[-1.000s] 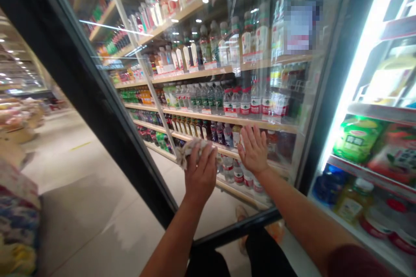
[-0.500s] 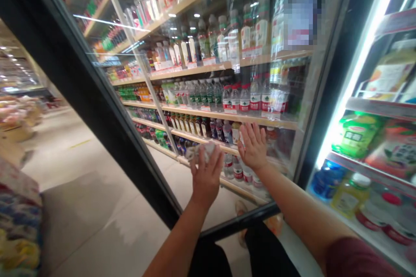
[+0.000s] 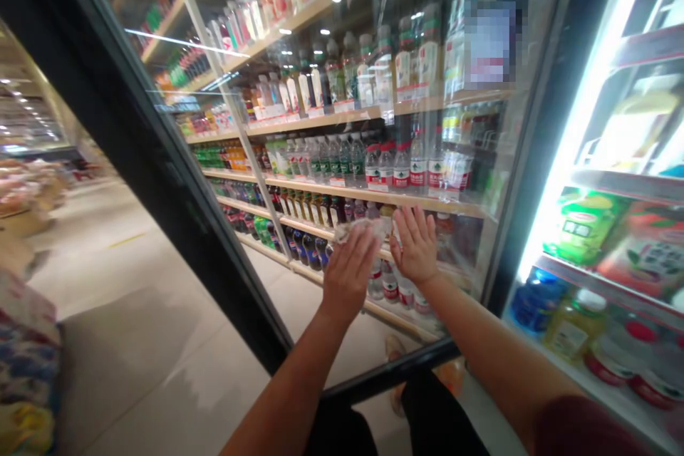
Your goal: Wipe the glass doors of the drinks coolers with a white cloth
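Observation:
A glass door (image 3: 320,299) in a black frame stands open in front of me. My left hand (image 3: 348,272) presses a crumpled, whitish cloth (image 3: 353,228) against the pane; the fingers cover most of the cloth. To its right, my right hand (image 3: 414,246) lies flat against the same glass, fingers stretched out and holding nothing. Behind the pane, shelves hold rows of bottles, among them water bottles with red labels (image 3: 400,174).
The lit fridge on the right holds a green pouch (image 3: 585,224) and several bottles on shelves (image 3: 635,292). Tiled floor (image 3: 154,342) runs along the left, past stacked goods (image 3: 29,342). The door's lower bar (image 3: 395,370) crosses just above my legs.
My left hand has slid the cloth a little right and up across the glass, closer to my right hand. The right hand stays in place on the pane.

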{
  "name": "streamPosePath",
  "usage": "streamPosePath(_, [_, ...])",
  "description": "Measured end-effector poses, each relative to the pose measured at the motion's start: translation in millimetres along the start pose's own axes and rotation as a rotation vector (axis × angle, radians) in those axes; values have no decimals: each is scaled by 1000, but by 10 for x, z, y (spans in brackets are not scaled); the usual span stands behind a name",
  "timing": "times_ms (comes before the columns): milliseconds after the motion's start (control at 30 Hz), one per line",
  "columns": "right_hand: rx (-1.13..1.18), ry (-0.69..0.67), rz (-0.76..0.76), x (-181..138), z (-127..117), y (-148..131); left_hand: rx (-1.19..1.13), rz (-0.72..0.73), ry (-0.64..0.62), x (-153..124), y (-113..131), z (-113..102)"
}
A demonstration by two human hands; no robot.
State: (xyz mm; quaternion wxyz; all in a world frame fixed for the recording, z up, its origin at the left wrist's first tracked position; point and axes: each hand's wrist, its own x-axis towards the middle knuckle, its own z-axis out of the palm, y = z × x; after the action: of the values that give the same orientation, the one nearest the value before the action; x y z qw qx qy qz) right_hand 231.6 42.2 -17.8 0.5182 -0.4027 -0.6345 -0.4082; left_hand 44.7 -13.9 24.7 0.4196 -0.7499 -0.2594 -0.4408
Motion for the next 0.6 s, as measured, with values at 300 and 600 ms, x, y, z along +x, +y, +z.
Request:
streamPosePath(300, [17, -23, 17, -48, 15, 24, 210, -125, 220, 647, -413, -66])
streamPosePath(600, [50, -20, 3, -41, 19, 24, 155, 39, -4, 49, 76, 61])
